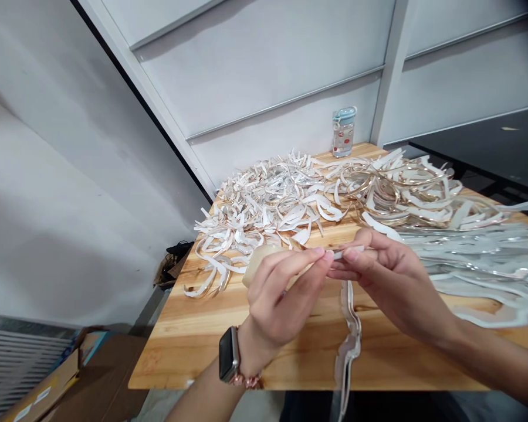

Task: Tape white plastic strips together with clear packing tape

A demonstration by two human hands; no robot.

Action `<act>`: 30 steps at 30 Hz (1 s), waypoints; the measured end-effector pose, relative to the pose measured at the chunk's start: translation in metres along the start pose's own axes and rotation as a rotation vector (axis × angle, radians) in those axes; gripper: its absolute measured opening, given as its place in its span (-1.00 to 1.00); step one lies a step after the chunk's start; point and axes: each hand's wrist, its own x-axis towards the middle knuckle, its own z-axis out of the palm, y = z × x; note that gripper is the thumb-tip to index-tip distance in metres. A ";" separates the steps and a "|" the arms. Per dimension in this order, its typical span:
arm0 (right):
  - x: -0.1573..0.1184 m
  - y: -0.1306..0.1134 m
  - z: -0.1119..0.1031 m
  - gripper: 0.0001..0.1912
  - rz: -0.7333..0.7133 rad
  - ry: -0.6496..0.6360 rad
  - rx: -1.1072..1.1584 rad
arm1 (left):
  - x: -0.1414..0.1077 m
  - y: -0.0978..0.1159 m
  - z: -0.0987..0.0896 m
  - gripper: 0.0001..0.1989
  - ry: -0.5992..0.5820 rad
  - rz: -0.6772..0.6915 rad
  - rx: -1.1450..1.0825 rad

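My left hand (286, 287) is closed in a pinch at the table's middle, its fingertips on a thin white strip (339, 255). Gripping the same strip from the other side, my right hand (393, 281) has its thumb laid along it. Fingertips of both hands nearly meet there. Below them a long wavy strip (349, 334), whitish with a shiny silver edge, runs down over the table's front edge; whether it joins the held strip is hidden. A cream-coloured rounded object (259, 261) shows partly behind my left hand.
A wooden table (193, 351) carries a heap of curled white and gold strips (268, 199), more looped strips (405, 187), and long silvery strips (484, 252) at right. A water bottle (344, 133) stands by the back panel. Cardboard boxes (101, 375) sit at lower left.
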 end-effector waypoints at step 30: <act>-0.009 -0.002 -0.001 -0.79 -0.678 -0.075 -1.138 | -0.009 -0.002 0.011 -0.83 -0.085 -0.091 -0.158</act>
